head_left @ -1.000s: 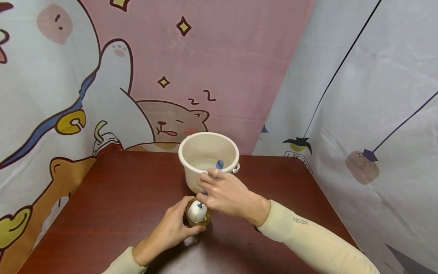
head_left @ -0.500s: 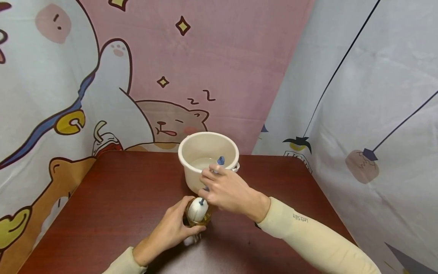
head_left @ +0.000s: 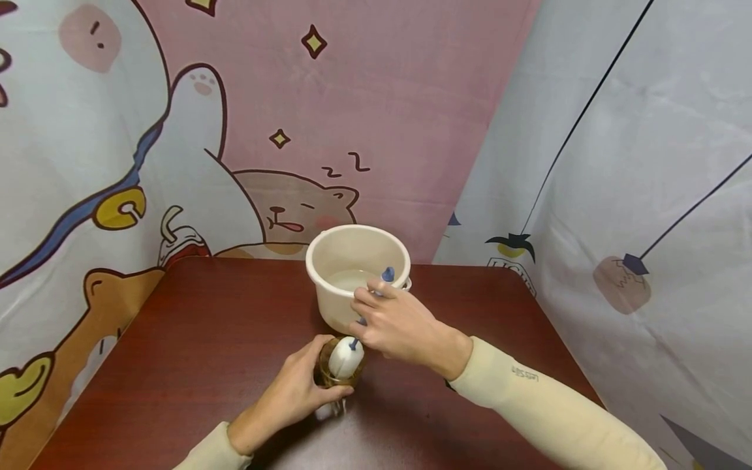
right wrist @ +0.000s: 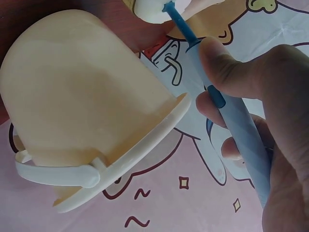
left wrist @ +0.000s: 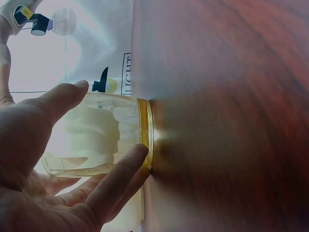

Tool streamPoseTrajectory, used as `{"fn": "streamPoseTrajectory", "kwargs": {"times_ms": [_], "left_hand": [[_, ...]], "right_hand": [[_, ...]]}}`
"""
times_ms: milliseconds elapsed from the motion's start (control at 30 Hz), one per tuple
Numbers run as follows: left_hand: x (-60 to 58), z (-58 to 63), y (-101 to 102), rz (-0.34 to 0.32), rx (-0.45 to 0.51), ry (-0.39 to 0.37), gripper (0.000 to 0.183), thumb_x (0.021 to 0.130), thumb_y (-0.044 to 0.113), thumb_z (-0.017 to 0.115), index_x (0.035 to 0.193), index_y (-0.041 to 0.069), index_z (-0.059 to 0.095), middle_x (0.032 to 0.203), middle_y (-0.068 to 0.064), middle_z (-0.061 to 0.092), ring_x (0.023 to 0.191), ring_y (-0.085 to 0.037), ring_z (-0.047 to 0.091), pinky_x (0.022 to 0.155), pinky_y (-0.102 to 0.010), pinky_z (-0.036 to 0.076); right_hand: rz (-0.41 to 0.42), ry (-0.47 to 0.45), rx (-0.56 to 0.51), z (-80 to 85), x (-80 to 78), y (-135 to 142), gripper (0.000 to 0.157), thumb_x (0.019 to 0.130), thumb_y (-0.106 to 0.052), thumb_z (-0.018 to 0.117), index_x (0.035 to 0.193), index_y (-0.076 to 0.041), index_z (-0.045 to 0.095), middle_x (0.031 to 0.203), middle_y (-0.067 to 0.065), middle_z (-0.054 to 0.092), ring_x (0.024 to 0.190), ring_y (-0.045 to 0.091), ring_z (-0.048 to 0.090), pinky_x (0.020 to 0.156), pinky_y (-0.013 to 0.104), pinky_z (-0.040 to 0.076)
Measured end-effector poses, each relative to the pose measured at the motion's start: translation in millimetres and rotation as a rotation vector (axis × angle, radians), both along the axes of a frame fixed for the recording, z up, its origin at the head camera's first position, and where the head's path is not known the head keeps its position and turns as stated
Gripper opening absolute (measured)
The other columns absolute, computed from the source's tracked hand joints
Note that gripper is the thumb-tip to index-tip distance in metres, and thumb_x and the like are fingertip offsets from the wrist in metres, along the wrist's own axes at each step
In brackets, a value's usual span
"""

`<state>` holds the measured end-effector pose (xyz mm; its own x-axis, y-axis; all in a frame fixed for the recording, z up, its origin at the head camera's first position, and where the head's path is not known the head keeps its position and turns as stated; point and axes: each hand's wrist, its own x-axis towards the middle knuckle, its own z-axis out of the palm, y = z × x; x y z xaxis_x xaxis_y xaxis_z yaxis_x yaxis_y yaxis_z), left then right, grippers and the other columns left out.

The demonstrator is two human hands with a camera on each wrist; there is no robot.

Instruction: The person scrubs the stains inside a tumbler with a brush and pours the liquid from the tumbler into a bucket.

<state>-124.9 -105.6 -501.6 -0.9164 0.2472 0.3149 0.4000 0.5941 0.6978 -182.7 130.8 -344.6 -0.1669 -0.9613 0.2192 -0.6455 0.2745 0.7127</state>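
In the head view my left hand [head_left: 290, 391] holds an amber-tinted glass cup [left wrist: 104, 130] from its left side, thumb and fingers curved round its wall. The cup stands on the table, mouth up. Inside its mouth sits the white sponge head [head_left: 345, 361] of a cup brush, leaning to the right side of the cup. My right hand [head_left: 405, 326] grips the brush's blue handle [right wrist: 236, 121], thumb along one side and fingers curled under it. The handle slants up and away, its end [head_left: 388, 274] showing above the fingers. The sponge's lower part shows blurred through the glass.
A cream bucket [head_left: 331, 305] stands just behind both hands, its handle hinge on the right side. The dark red-brown table [head_left: 235, 313] spreads around it. Printed cartoon cloths [head_left: 411, 98] hang behind the table and at its sides.
My right hand has shifted slightly right with the brush, and the sponge head has swung rightward inside the cup. The left hand and cup stay in place.
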Motion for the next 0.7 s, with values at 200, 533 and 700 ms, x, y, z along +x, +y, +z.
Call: {"fn": "streamPoseTrajectory", "kwargs": {"times_ms": [200, 533, 700], "left_hand": [[-0.4, 0.4, -1, 0.001, -0.008, 0.005, 0.082, 0.078, 0.032, 0.112, 0.145, 0.022, 0.066, 0.124, 0.005, 0.080, 0.110, -0.011, 0.077, 0.093, -0.032, 0.066], [-1.3, -1.0, 0, 0.001, -0.020, 0.017, 0.084, 0.078, 0.032, 0.112, 0.146, 0.017, 0.066, 0.125, 0.004, 0.080, 0.112, -0.013, 0.078, 0.094, -0.033, 0.067], [-0.5, -0.7, 0, -0.001, -0.015, 0.023, 0.084, 0.078, 0.031, 0.112, 0.147, 0.016, 0.067, 0.125, 0.004, 0.081, 0.113, -0.014, 0.079, 0.094, -0.033, 0.067]], "right_hand": [[0.017, 0.013, -0.008, 0.9, 1.5, 2, 0.031, 0.077, -0.041, 0.101, 0.094, -0.028, 0.078, 0.098, -0.003, 0.077, 0.112, 0.023, 0.062, 0.111, 0.039, 0.045], [0.026, 0.045, -0.037, -0.3, 7.7, 4, 0.013, 0.090, -0.030, 0.091, 0.092, -0.029, 0.078, 0.094, -0.004, 0.075, 0.109, 0.021, 0.061, 0.108, 0.038, 0.042], [0.037, 0.054, -0.052, -1.6, 11.3, 4, 0.016, 0.091, -0.027, 0.090, 0.086, -0.028, 0.075, 0.090, -0.005, 0.073, 0.104, 0.021, 0.059, 0.107, 0.038, 0.041]]}}
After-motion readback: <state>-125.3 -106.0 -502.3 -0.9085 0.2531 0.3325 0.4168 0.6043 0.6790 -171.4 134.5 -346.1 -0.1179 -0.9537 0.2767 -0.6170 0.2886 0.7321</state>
